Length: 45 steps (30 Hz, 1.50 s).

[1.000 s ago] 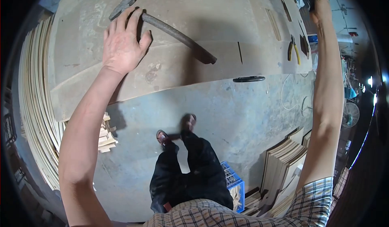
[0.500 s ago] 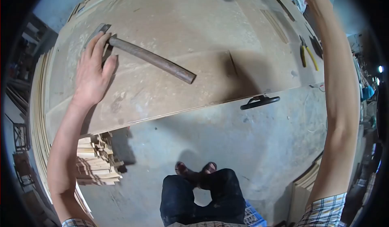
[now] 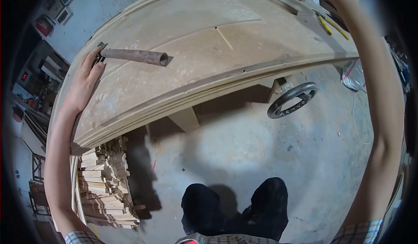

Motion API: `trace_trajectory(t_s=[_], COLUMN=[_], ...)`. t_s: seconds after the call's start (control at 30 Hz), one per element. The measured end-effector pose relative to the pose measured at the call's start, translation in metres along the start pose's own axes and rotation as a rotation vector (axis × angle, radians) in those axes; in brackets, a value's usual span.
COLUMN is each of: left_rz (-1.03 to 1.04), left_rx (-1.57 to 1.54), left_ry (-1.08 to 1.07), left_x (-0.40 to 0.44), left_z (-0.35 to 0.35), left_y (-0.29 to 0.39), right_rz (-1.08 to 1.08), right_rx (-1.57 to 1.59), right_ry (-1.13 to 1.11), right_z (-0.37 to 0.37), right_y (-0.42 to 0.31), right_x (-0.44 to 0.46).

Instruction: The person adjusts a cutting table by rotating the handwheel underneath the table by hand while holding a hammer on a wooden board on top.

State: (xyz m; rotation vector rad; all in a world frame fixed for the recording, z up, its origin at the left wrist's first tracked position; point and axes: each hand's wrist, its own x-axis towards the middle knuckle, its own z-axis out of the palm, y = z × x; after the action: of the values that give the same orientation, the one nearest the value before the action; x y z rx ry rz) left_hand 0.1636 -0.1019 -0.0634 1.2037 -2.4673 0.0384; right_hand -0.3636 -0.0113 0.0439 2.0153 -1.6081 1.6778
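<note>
My left hand (image 3: pixel 83 85) lies at the left end of the workbench (image 3: pixel 196 54), its fingers bent over the head of a hammer and the thumb below the handle. The hammer (image 3: pixel 135 56) has a brown, pipe-like handle with a hollow end, which points right across the board; most of its head is hidden by my fingers. My right forearm (image 3: pixel 379 91) reaches up along the right side of the view. The right hand is cut off at the top edge, so its fingers and anything in them are out of sight.
Yellow-handled pliers (image 3: pixel 323 25) lie on the bench at the right, near a wooden strip (image 3: pixel 278 4). A dark handwheel (image 3: pixel 272 110) sticks out below the front edge. Cut wood pieces (image 3: pixel 104 191) are piled on the floor at lower left. A white bag (image 3: pixel 353 79) hangs at the right.
The view has shifted and tilted, showing more of the bench's front edge and the handwheel. My left hand stays at the hammer head; the handle now appears more level and foreshortened.
</note>
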Motion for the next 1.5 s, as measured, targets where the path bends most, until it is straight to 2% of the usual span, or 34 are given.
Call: trace_trajectory(t_s=[0.03, 0.1, 0.13, 0.17, 0.2, 0.27, 0.33, 0.47, 0.53, 0.67, 0.73, 0.8, 0.87, 0.93, 1.0, 1.07, 1.13, 1.17, 1.23, 1.27, 1.37, 1.43, 1.5], left_rz=[-0.003, -0.004, -0.016, -0.028, -0.021, -0.020, -0.020, -0.011, -0.015, -0.024, -0.050, 0.016, -0.011, -0.008, -0.015, 0.002, 0.012, 0.004, -0.001, 0.009, 0.021, 0.052, 0.049], left_rx=[0.012, 0.018, 0.017, 0.019, 0.019, 0.057, 0.050, 0.049, 0.036, 0.032, 0.017, 0.020, 0.001, 0.043, 0.055, 0.028, 0.042, 0.043, 0.048, 0.047, 0.052, 0.064, 0.065], left_ry=[-0.006, -0.010, -0.009, -0.017, -0.016, 0.000, -0.005, 0.002, -0.002, 0.010, 0.003, 0.010, 0.006, 0.015, 0.017, -0.005, 0.017, 0.018, 0.020, 0.026, 0.033, 0.058, 0.055], left_x=[0.000, -0.003, -0.002, -0.002, 0.000, 0.001, -0.001, 0.001, 0.004, 0.006, 0.001, 0.005, 0.003, 0.004, 0.005, 0.005, 0.005, 0.004, 0.006, 0.008, 0.005, 0.010, 0.008], left_z=[-0.001, -0.001, -0.001, -0.002, -0.002, 0.000, 0.001, 0.001, 0.001, 0.003, 0.005, 0.003, 0.003, 0.003, 0.000, 0.002, 0.004, 0.003, 0.003, 0.003, 0.009, 0.007, 0.008], left_y=[-0.001, 0.000, 0.001, 0.001, 0.000, -0.005, -0.007, -0.007, -0.011, -0.018, -0.022, -0.018, -0.013, -0.017, -0.017, -0.017, -0.018, -0.016, -0.016, -0.017, -0.025, -0.027, -0.031], right_rz=[-0.031, -0.638, -0.115, -0.044, 0.089, 0.195, 0.165, 0.143, 0.408, 0.367, -0.214, -0.415, -0.524, -0.415, -0.111, -0.035, 0.015, 0.010, 0.466, 0.464, 0.406, -0.067, -0.326], right_rx=[-0.013, -0.869, -0.412, -0.430, -0.333, -0.134, -0.193, -0.152, 0.130, 0.009, -0.566, -0.778, -0.536, -0.359, -0.193, -0.465, -0.348, -0.350, -0.025, -0.022, 0.134, -0.400, -0.675], right_ry=[0.031, 0.101, 0.147, 0.247, 0.227, 0.277, 0.345, 0.439, 0.381, 0.528, 0.330, 0.093, -0.216, -0.424, -0.080, 0.420, 0.562, 0.566, 0.342, 0.344, 0.460, 0.455, 0.102], right_z=[-0.018, -0.064, -0.064, -0.059, -0.057, -0.032, 0.005, 0.020, 0.031, 0.063, 0.073, 0.098, 0.116, 0.100, 0.059, 0.028, 0.013, 0.017, 0.031, 0.034, 0.053, 0.058, 0.063], right_y=[0.000, 0.008, 0.001, -0.002, -0.004, 0.010, 0.040, 0.047, 0.056, 0.048, 0.027, -0.012, 0.011, 0.044, 0.057, 0.049, 0.054, 0.063, 0.076, 0.079, 0.059, 0.042, 0.006], right_x=[-0.036, -0.119, -0.162, -0.207, -0.250, -0.307, -0.330, -0.312, -0.311, -0.305, -0.300, -0.315, -0.366, -0.412, -0.423, -0.385, -0.328, -0.317, -0.308, -0.310, -0.308, -0.297, -0.296])
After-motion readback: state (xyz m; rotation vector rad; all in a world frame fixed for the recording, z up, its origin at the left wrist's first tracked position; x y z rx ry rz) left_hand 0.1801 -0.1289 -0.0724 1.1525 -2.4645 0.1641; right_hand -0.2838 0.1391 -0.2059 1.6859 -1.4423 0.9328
